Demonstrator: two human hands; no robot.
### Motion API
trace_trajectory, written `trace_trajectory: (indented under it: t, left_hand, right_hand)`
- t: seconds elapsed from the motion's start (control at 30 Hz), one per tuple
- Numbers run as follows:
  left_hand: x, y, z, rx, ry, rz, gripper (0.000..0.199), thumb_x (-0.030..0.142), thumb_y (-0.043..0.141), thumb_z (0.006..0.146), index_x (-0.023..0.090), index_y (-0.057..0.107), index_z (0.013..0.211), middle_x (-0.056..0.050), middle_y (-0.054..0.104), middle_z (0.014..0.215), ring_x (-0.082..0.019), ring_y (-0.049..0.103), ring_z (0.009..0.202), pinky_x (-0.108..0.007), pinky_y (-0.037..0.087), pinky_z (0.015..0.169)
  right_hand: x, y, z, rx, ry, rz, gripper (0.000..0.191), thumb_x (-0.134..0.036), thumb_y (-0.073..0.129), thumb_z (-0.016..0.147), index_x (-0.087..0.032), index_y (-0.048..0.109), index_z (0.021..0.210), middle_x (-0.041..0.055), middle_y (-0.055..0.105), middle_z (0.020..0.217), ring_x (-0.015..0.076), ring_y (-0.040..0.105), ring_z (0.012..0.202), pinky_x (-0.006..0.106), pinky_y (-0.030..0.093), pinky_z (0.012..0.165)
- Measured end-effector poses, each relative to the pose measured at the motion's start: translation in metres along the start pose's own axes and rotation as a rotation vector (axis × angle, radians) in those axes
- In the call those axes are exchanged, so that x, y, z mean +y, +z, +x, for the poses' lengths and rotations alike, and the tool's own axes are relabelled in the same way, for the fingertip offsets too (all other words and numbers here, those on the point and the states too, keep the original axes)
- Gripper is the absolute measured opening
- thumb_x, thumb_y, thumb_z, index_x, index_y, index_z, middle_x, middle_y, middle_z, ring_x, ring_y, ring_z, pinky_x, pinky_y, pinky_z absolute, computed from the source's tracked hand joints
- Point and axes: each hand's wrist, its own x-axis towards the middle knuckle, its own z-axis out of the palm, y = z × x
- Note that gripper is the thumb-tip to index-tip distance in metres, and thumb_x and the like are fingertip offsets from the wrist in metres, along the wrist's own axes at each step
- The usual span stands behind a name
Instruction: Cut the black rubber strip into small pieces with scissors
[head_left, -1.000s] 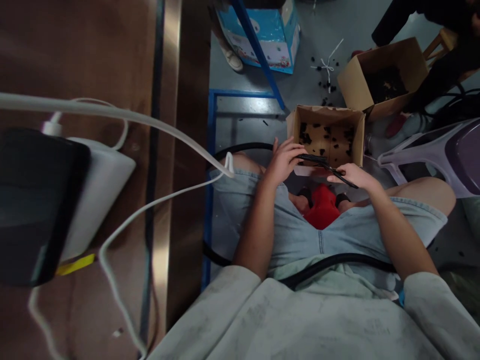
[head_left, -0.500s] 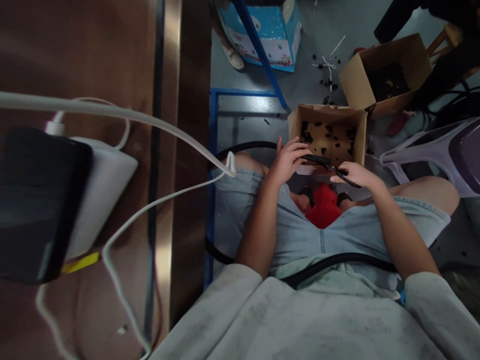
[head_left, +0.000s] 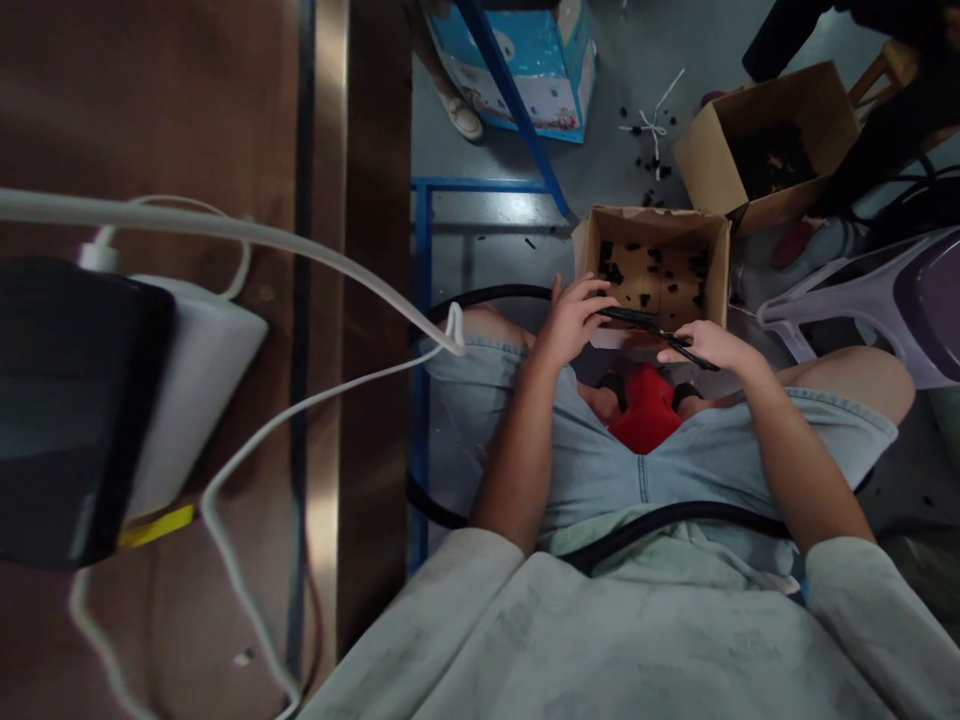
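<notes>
My left hand (head_left: 576,318) is closed around a long black cable or hose (head_left: 502,292), whose end sticks out toward the right over the near edge of an open cardboard box (head_left: 718,275). The same kind of black line also loops across my lap. My right hand (head_left: 716,346) grips a pair of black-handled scissors (head_left: 684,350). Their blades point left and meet the end of the black piece; whether they are closed on it is too small to tell. Small black scraps (head_left: 645,300) lie inside the box, below both hands.
On my left is a brown table (head_left: 225,600) with a phone (head_left: 67,400), a white power bank (head_left: 199,390) and white cables. A second carton (head_left: 697,155) holds dark pieces. A purple-and-white stool (head_left: 825,305) stands right. Another person's shoe (head_left: 463,118) shows beside a blue box (head_left: 517,70).
The whole view has shifted slightly. Both hands keep their places over the box, with the scissors still at the end of the black piece.
</notes>
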Motion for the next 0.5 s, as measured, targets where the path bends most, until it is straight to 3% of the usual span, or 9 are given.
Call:
trace_trajectory:
  t: [0.1,0.27,0.4,0.5]
  left_hand:
    - [-0.0014,0.0026,0.0009,0.014,0.013,-0.013,0.026,0.017,0.062,0.096,0.029,0.078,0.113,-0.008,0.066,0.142,-0.029,0.046,0.149,-0.063,0.014,0.131]
    - [-0.0065,0.0058,0.0039,0.060,0.041,-0.030,0.024,0.017,0.068,0.093,0.028,0.079,0.111,-0.009,0.067,0.139,-0.030,0.042,0.152,-0.065,0.019,0.128]
    - [-0.0068,0.0063,0.0047,0.072,0.054,-0.037,0.025,0.014,0.070,0.091,0.028,0.079,0.110,-0.008,0.068,0.137,-0.031,0.043,0.150,-0.066,0.021,0.127]
    - [-0.0052,0.0060,0.0040,0.078,0.062,-0.046,0.026,0.013,0.071,0.089,0.028,0.080,0.109,-0.008,0.067,0.134,-0.031,0.045,0.148,-0.065,0.024,0.126]
  right_hand:
    - [-0.0018,0.0000,-0.0008,-0.043,-0.020,0.055,0.066,-0.083,0.059,0.081,-0.018,0.069,0.077,0.0045,0.062,0.073,0.0193,0.053,0.067,0.030,0.033,0.061]
    - [0.0004,-0.0007,-0.0007,0.040,0.036,0.025,0.070,-0.086,0.060,0.078,-0.017,0.065,0.068,0.0026,0.055,0.065,0.0175,0.049,0.064,0.030,0.030,0.060]
    - [0.0028,0.0004,0.0011,0.024,-0.011,0.077,0.067,-0.084,0.064,0.075,-0.017,0.069,0.075,0.0040,0.062,0.075,0.0191,0.054,0.070,0.030,0.032,0.062]
    - [0.0045,0.0010,0.0022,0.040,-0.007,0.029,0.066,-0.084,0.064,0.075,-0.018,0.066,0.071,0.0033,0.059,0.072,0.0189,0.053,0.069,0.030,0.032,0.062]
